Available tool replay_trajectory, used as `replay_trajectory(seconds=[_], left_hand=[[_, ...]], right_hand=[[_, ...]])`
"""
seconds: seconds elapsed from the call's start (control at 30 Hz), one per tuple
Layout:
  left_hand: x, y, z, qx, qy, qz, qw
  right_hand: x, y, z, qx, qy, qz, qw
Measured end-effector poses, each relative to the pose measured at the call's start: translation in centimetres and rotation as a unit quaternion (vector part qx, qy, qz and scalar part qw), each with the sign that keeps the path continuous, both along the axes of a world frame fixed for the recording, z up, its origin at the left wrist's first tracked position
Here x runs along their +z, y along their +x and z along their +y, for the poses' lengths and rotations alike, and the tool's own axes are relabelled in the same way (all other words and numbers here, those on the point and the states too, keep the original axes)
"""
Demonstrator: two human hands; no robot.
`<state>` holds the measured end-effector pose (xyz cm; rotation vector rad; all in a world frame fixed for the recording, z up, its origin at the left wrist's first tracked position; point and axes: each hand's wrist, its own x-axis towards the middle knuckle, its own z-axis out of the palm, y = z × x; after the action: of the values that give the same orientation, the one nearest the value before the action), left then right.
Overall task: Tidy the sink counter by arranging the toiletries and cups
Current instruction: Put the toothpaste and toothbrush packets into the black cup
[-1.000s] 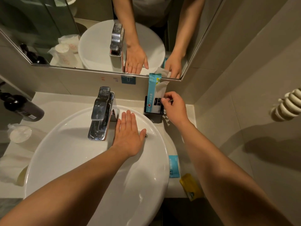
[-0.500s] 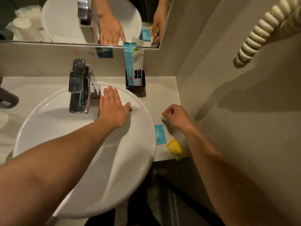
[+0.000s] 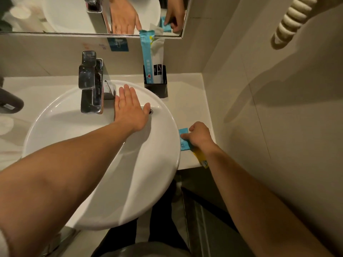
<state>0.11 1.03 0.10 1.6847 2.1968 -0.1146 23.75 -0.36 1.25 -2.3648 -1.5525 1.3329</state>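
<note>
Your right hand (image 3: 199, 135) pinches the blue sachet (image 3: 183, 138) on the table (image 3: 187, 101), apparently mid-pickup; your left hand (image 3: 130, 110) rests flat and empty on the basin (image 3: 74, 127). Next, I think, lift it toward the black holder (image 3: 156, 84).

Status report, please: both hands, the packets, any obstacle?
Left hand flat on basin rim, empty. Right hand pinching blue packet on counter. Yellow packet partly under wrist. No obstacle seen.

holder (image 3: 156, 86) behind basin (image 3: 92, 182), right of faucet (image 3: 91, 84) | 2 sachets (image 3: 183, 138) right of basin
</note>
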Motion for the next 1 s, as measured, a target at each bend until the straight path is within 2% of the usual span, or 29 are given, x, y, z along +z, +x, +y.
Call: replay_trajectory(seconds=[0.1,0.23,0.37,0.53,0.67,0.8,1.0], left_hand=[[0.0,0.0,-0.1,-0.001,0.001,-0.003,1.0],[0.2,0.0,-0.2,-0.002,0.003,-0.003,1.0],[0.2,0.2,-0.3,-0.001,0.002,-0.009,1.0],[0.1,0.1,-0.1,-0.002,0.003,-0.011,1.0],[-0.2,0.1,-0.1,-0.001,0.005,-0.011,1.0],[-0.2,0.0,-0.1,-0.002,0.015,-0.015,1.0],[-0.3,0.1,-0.1,0.005,0.035,-0.019,0.999]], right_hand=[[-0.3,0.4,0.3,0.004,-0.011,0.01,1.0],[0.6,1.2,1.3,-0.026,0.006,0.073,0.997],[2.1,1.2,4.4,-0.031,0.115,0.113,0.986],[5.5,-1.5,9.1,-0.028,0.269,0.189,0.944],[7.5,-4.8,12.1,0.01,0.312,0.214,0.926],[7.8,-7.7,13.8,0.081,0.331,0.199,0.919],[6.5,-9.2,14.0,0.228,0.354,0.045,0.906]])
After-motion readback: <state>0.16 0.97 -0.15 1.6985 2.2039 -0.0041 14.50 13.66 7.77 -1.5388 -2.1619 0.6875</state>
